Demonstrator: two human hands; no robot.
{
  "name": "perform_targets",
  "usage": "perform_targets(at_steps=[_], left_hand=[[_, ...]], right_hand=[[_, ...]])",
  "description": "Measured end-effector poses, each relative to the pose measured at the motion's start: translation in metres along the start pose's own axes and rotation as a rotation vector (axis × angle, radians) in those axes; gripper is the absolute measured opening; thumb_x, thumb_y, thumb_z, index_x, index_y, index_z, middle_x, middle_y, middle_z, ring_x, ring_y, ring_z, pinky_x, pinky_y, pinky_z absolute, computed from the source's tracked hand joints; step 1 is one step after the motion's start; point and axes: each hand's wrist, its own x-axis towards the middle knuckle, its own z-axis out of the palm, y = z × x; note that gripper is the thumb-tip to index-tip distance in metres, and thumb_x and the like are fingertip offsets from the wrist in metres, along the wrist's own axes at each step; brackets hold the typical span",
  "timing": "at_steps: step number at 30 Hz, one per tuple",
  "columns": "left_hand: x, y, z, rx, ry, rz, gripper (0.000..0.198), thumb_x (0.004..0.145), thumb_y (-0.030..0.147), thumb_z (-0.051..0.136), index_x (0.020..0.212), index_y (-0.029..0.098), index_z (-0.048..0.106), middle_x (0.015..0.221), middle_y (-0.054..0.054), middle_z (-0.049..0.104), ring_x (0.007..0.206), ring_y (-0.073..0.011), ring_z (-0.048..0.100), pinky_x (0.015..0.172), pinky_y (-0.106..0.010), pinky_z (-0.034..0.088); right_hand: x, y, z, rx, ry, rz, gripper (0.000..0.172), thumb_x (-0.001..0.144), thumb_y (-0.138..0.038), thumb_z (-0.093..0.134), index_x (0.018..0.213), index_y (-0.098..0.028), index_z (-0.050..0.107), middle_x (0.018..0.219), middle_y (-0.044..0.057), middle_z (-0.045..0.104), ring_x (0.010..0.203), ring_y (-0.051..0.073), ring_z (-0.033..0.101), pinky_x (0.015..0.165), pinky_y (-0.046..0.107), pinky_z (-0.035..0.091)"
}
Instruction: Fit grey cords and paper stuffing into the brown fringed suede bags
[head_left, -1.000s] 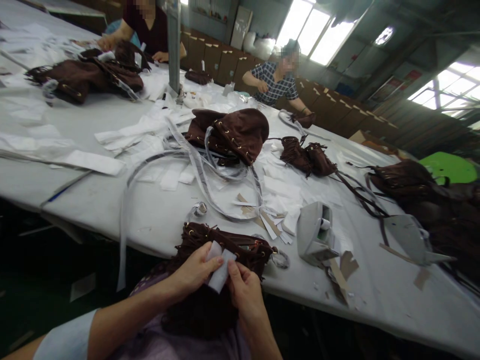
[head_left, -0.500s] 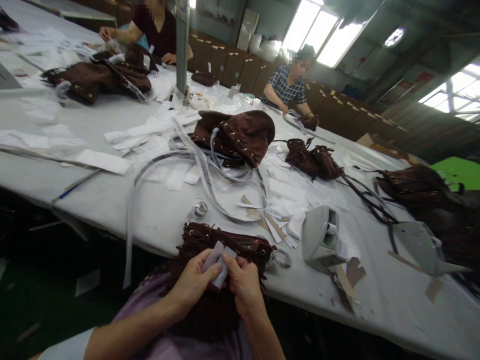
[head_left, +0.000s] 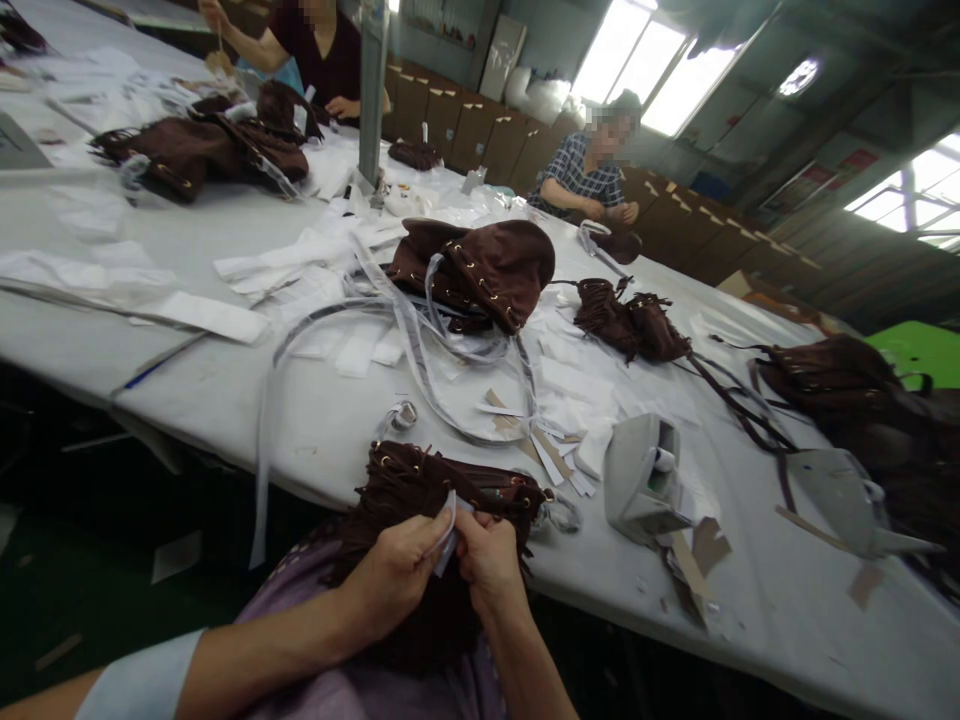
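Observation:
A dark brown fringed bag (head_left: 442,470) with gold eyelets lies across my lap and leans on the table's edge. In front of it, my left hand (head_left: 401,570) pinches a small pale strip (head_left: 445,556), which looks like paper or thin wrapping. My right hand (head_left: 489,560) is closed on the same strip, its thumb close against the left fingertips. Part of the strip stands up edge-on between the thumbs; the rest is hidden by my fingers. A ring wrapped in clear plastic (head_left: 561,512) hangs at the bag's right end.
On the white table (head_left: 315,430) lie a larger brown bag (head_left: 495,270) with plastic-wrapped straps, loose white paper (head_left: 360,350) and a grey tape dispenser (head_left: 641,470). More brown bags (head_left: 832,380) are at the right. Two co-workers sit across, one in a checked shirt (head_left: 574,175).
The pale strip has turned from two flat pieces facing me to a narrow, edge-on shape. My left hand has rolled over it. The co-workers' hands have moved; the checked-shirt person's hands have risen.

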Motion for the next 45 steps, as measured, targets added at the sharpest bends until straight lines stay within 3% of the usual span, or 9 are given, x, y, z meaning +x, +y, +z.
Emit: perform_targets(at_steps=[7,12,14,19,26,32,35,40,45], left_hand=[[0.001,-0.003,-0.012,0.326,-0.186,0.134,0.048,0.088,0.015,0.037,0.134,0.018,0.049,0.092,-0.01,0.058,0.078,-0.0181,0.055,0.078,-0.028,0.047],[0.003,0.009,-0.013,0.212,-0.158,0.073,0.043,0.085,0.02,0.046,0.127,0.019,0.055,0.091,-0.009,0.059,0.079,-0.0179,0.054,0.08,-0.03,0.046],[0.007,0.017,-0.014,-0.005,-0.128,-0.042,0.038,0.085,0.031,0.051,0.119,0.017,0.059,0.088,-0.007,0.061,0.081,-0.0186,0.056,0.08,-0.03,0.047],[0.021,0.023,-0.015,-0.547,-0.067,-0.562,0.049,0.079,0.057,0.053,0.097,0.011,0.057,0.075,-0.005,0.06,0.062,-0.0142,0.056,0.056,-0.026,0.049],[0.02,0.022,-0.001,-0.651,-0.144,-0.692,0.049,0.069,0.058,0.066,0.08,0.011,0.058,0.066,-0.003,0.059,0.056,-0.0104,0.053,0.049,-0.019,0.042],[0.012,0.011,0.014,-0.652,-0.038,-0.547,0.049,0.078,0.061,0.054,0.082,0.012,0.056,0.068,-0.003,0.061,0.049,-0.0092,0.053,0.046,-0.019,0.04],[0.013,0.004,0.013,-0.578,-0.069,-0.473,0.047,0.079,0.059,0.053,0.084,0.012,0.056,0.066,-0.002,0.06,0.048,-0.0102,0.053,0.046,-0.02,0.041],[0.016,-0.001,0.006,-0.62,-0.147,-0.344,0.041,0.082,0.053,0.055,0.083,0.012,0.058,0.063,-0.001,0.058,0.046,-0.0073,0.048,0.045,-0.018,0.037],[0.015,-0.007,0.007,-0.736,-0.166,-0.32,0.038,0.083,0.049,0.055,0.083,0.011,0.059,0.062,-0.002,0.058,0.044,-0.006,0.045,0.043,-0.017,0.032]], right_hand=[[-0.006,-0.004,-0.007,0.035,-0.131,-0.025,0.045,0.069,-0.055,0.064,0.053,-0.015,0.051,0.041,-0.004,0.047,0.031,0.004,0.034,0.03,0.017,0.025],[-0.004,-0.001,-0.008,-0.076,-0.108,-0.073,0.046,0.067,-0.056,0.069,0.055,-0.015,0.052,0.037,-0.009,0.038,0.028,0.002,0.027,0.029,0.017,0.019],[-0.003,0.0,-0.008,-0.053,-0.114,-0.06,0.046,0.067,-0.057,0.068,0.058,-0.016,0.052,0.037,-0.01,0.036,0.028,0.002,0.024,0.029,0.018,0.017],[-0.003,-0.003,-0.006,-0.012,-0.171,-0.03,0.046,0.064,-0.058,0.071,0.059,-0.015,0.055,0.037,-0.009,0.035,0.03,0.002,0.02,0.031,0.019,0.011],[-0.003,0.002,-0.011,-0.125,-0.145,-0.144,0.049,0.069,-0.059,0.066,0.05,-0.016,0.05,0.038,-0.008,0.034,0.035,0.004,0.025,0.036,0.022,0.017],[0.001,0.007,-0.018,-0.308,-0.149,-0.279,0.054,0.079,-0.059,0.054,0.046,-0.018,0.044,0.037,-0.004,0.042,0.037,0.007,0.036,0.04,0.023,0.025],[0.004,0.007,-0.02,-0.309,-0.159,-0.298,0.056,0.079,-0.059,0.053,0.044,-0.018,0.043,0.035,-0.003,0.042,0.036,0.007,0.035,0.039,0.023,0.024],[0.009,0.007,-0.024,-0.131,-0.202,-0.168,0.056,0.074,-0.06,0.059,0.041,-0.017,0.044,0.032,-0.006,0.036,0.03,0.003,0.022,0.034,0.023,0.011],[0.017,0.009,-0.027,-0.035,-0.259,-0.093,0.055,0.071,-0.06,0.062,0.042,-0.016,0.049,0.033,-0.004,0.042,0.026,0.003,0.025,0.031,0.022,0.01]])
